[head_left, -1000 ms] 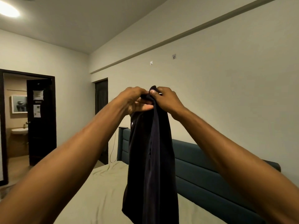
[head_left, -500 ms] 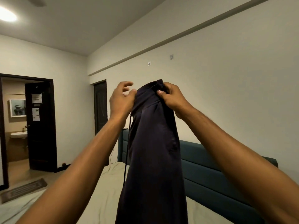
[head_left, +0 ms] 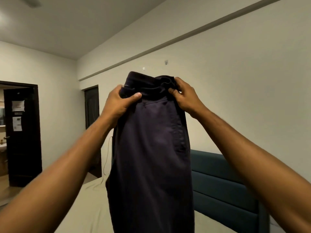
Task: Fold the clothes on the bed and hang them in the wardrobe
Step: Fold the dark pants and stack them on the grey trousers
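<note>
A pair of dark navy trousers (head_left: 151, 157) hangs in front of me at chest height, waistband up, legs dropping out of view at the bottom. My left hand (head_left: 120, 101) grips the left side of the waistband, thumb across the front. On the right side my right hand (head_left: 184, 96) pinches the bunched waistband. Below and behind the trousers lies the bed (head_left: 90, 207) with a pale beige sheet. No wardrobe is in view.
A teal padded headboard (head_left: 223, 185) runs along the right wall. A dark closed door (head_left: 91, 108) stands in the far corner. At the left an open dark door (head_left: 21, 137) leads to a bathroom with a sink.
My hands have spread apart along the waistband, so the trousers hang wider and flatter. The view has shifted slightly to the right.
</note>
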A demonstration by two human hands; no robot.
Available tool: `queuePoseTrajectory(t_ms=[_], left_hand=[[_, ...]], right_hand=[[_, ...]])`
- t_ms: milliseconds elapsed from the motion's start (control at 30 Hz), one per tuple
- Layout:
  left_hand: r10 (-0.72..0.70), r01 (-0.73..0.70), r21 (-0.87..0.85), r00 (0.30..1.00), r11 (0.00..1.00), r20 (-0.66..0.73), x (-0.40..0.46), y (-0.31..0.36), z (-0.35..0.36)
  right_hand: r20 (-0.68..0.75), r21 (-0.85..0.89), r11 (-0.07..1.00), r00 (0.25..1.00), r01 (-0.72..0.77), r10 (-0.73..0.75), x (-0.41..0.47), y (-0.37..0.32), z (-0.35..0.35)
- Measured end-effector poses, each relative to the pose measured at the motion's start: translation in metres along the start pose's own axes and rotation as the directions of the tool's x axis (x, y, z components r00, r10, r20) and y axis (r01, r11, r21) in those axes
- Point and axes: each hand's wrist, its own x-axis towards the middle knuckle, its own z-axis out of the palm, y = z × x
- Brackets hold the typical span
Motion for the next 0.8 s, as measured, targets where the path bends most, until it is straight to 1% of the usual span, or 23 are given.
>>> queuePoseTrajectory(t_ms=[67,100,167,233,333,433,533,600,700,800], left_hand=[[0.140,-0.135,0.217,0.990,0.967,-0.006,0.008,0.010,0.005],[0.187,-0.179,0.291,0.982,0.940,-0.001,0.011,0.015,0.007],[0.240,-0.225,0.379,0.971,0.898,0.009,0.015,0.024,0.009],[0.249,-0.233,0.408,0.968,0.883,0.013,0.019,0.028,0.009],[0.227,-0.216,0.435,0.974,0.874,0.027,0.025,0.032,0.002],[0.175,-0.197,0.482,0.980,0.854,0.092,0.027,0.031,-0.010],[0.082,-0.150,0.455,0.983,0.878,0.166,0.024,0.024,-0.025],[-0.001,-0.077,0.383,0.980,0.921,0.200,0.018,0.024,-0.036],[-0.089,0.014,0.259,0.956,0.966,0.278,0.016,0.029,-0.052],[-0.088,0.035,0.161,0.938,0.986,0.336,0.014,0.051,-0.064]], right_hand=[[-0.086,-0.080,0.997,0.996,0.012,-0.019,0.001,0.004,-0.003],[-0.126,-0.095,0.995,0.992,0.007,-0.019,0.002,0.004,-0.002],[-0.168,-0.098,0.995,0.986,-0.020,0.004,0.005,0.003,-0.002],[-0.166,-0.071,0.997,0.986,-0.043,0.031,0.009,0.003,-0.002],[-0.141,-0.040,0.998,0.989,-0.051,0.045,0.012,0.002,-0.002],[-0.048,-0.002,0.997,0.996,-0.074,0.074,0.013,-0.001,-0.001],[0.068,0.008,0.995,0.992,-0.104,0.103,0.011,-0.002,0.004],[0.116,0.059,0.992,0.988,-0.112,0.105,0.010,-0.003,0.010],[0.188,0.222,0.966,0.978,-0.133,0.091,0.012,-0.012,0.014],[0.219,0.383,0.914,0.974,-0.135,0.053,0.018,-0.029,0.011]])
